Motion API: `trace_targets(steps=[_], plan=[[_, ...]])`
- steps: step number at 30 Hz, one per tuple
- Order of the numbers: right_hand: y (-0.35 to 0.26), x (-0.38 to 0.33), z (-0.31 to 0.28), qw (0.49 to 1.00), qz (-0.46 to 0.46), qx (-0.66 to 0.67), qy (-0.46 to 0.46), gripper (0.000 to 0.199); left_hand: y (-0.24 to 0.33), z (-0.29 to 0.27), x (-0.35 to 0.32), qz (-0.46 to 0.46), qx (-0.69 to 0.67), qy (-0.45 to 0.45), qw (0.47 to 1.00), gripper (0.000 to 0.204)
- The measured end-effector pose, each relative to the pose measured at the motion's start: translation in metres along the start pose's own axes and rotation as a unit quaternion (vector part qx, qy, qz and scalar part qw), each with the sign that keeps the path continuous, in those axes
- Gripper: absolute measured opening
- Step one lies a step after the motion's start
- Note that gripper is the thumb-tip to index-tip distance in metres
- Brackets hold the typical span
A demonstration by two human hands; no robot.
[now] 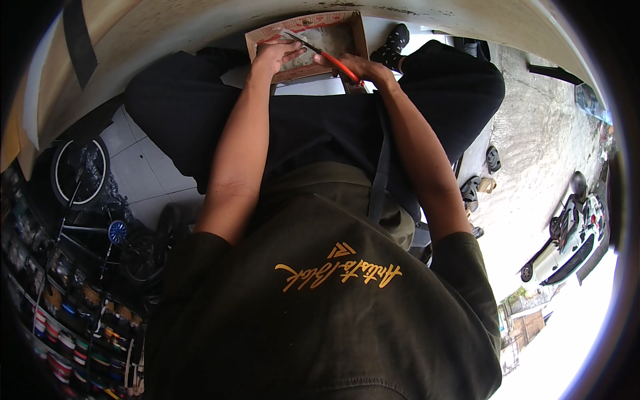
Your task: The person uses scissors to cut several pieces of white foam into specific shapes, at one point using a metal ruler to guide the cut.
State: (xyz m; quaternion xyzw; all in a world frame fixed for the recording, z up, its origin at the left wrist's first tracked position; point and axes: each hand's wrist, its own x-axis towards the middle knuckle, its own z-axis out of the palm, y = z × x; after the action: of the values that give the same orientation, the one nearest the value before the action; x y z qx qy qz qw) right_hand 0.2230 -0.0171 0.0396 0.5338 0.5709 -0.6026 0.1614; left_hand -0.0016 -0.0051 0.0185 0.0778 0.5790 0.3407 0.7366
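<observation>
Gripping scissors (pixel 330 59) in the right hand (pixel 363 68), over the box (pixel 361 37); holding the left hand (pixel 275 55), bent, just beside the blades (pixel 310 45), any pinched item too small to make out. Possibly risking a cut by slipping or closing the blades too near.

Olive shirt (pixel 320 333), yellow lettering (pixel 341 271), black trousers (pixel 457 93)

Daylight from the right whitens the concrete ground (pixel 523 123) — lower left dim, edges fisheye-bent, corners black.
</observation>
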Motion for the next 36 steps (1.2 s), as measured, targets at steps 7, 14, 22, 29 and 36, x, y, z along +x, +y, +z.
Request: trace_targets(steps=[7,14,22,29,36], plan=[[-0.012,-0.015,-0.009,0.999,-0.041,0.012,-0.004,0.077,-0.001,-0.004,-0.002,-0.002,0.035,0.004,0.999,0.021],[-0.009,-0.016,-0.006,0.999,-0.047,0.019,0.012,0.087,-0.005,-0.007,0.005,-0.019,0.026,0.004,0.999,0.025],[-0.02,-0.03,-0.009,0.999,0.029,-0.016,-0.012,0.114,-0.008,-0.007,0.011,0.02,-0.011,0.063,0.998,0.027],[-0.014,-0.015,-0.003,0.999,0.01,-0.033,-0.01,0.097,-0.002,-0.002,0.005,-0.006,-0.009,0.034,0.999,0.023],[-0.021,-0.023,-0.004,0.998,-0.043,0.017,0.03,0.08,-0.007,-0.01,0.008,0.008,-0.026,0.006,1.0,0.024]])
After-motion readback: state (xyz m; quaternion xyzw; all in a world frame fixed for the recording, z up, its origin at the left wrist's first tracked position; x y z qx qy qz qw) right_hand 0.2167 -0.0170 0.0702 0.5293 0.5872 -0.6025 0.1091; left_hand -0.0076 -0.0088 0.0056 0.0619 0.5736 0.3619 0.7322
